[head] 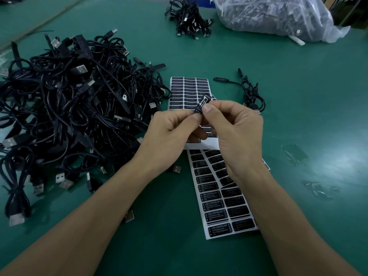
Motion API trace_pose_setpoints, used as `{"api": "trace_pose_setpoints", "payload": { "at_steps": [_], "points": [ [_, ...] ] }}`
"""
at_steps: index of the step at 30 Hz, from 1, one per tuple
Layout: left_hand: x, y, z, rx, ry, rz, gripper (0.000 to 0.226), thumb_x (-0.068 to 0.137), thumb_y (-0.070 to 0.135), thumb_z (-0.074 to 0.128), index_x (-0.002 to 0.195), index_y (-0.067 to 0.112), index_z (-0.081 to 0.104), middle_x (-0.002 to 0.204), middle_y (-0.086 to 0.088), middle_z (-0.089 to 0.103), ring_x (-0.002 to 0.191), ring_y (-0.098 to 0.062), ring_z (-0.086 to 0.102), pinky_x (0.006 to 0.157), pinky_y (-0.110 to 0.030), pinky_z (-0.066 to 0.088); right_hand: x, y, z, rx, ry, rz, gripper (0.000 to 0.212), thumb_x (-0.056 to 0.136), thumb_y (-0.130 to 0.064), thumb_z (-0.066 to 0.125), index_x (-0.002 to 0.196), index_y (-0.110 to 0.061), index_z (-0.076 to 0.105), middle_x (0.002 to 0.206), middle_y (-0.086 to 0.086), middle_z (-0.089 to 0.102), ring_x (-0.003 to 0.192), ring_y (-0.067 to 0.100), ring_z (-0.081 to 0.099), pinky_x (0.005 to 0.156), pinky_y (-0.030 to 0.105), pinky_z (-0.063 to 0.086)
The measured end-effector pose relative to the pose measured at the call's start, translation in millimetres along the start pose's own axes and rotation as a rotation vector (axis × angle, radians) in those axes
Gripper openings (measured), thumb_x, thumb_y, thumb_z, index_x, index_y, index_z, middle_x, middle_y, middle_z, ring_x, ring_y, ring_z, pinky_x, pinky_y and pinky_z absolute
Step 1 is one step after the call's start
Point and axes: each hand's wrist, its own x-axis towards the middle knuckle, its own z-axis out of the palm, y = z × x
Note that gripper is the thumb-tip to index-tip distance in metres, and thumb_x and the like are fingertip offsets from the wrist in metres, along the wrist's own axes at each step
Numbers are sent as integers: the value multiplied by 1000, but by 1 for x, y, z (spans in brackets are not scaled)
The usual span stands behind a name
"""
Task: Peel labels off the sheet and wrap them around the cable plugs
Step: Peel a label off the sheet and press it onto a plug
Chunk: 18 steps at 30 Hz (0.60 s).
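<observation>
Grip of left hand (171,129) and right hand (238,128) pinches labelled plug (201,103) above label sheet (188,89).

Two bare forearms show at the bottom edge, the left at 7 o'clock and the right at 5 o'clock, bare right to the frame's border. The left hand (171,126) and right hand (237,124) are bare as well, with short, trimmed thumbnails just above centre, toward 12 o'clock.
</observation>
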Motion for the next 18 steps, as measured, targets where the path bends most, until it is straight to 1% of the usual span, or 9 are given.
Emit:
{"api": "trace_pose_setpoints", "payload": {
  "at_steps": [2,4,8,12,15,18],
  "points": [
    [0,-1,0,-19,8,-8,28,104,10,51,92,7,76,73,-6,74,67,-8,69,67,-17,53,0,0,0,-8,3,-6,16,91,-6,69,80,-18,74,73,-5,73,69,8,68,70,23,57],
    [0,-1,0,-19,14,-10,29,104,11,51,92,5,76,72,-5,73,67,-8,68,66,-16,52,0,0,1,-23,4,-16,15,91,-6,69,81,-17,74,74,-3,74,71,10,69,71,26,59],
    [1,-2,-1,-5,9,-7,29,104,10,51,88,6,75,71,-6,73,66,-8,67,65,-15,51,0,1,1,-37,5,-28,13,91,-7,70,82,-15,74,77,2,75,71,13,69,72,28,60],
    [2,-3,-1,-1,0,-4,29,104,9,51,88,5,75,75,-10,73,67,-7,68,65,-15,52,0,0,2,-22,-4,-44,17,90,-5,70,80,-17,74,73,-2,73,69,10,68,67,23,57],
    [2,-4,-1,5,0,0,29,103,8,52,85,9,75,75,-9,73,67,-8,68,65,-15,52,-1,-1,2,-18,-9,-60,18,90,-3,69,79,-16,73,70,-5,72,65,6,67,63,17,54],
    [2,-5,-2,6,-3,2,30,103,8,52,85,10,75,74,-9,74,67,-8,68,65,-14,52,-2,-1,2,-26,4,-71,17,89,-2,70,79,-15,73,69,-6,72,64,5,67,62,16,53]
  ]
}}
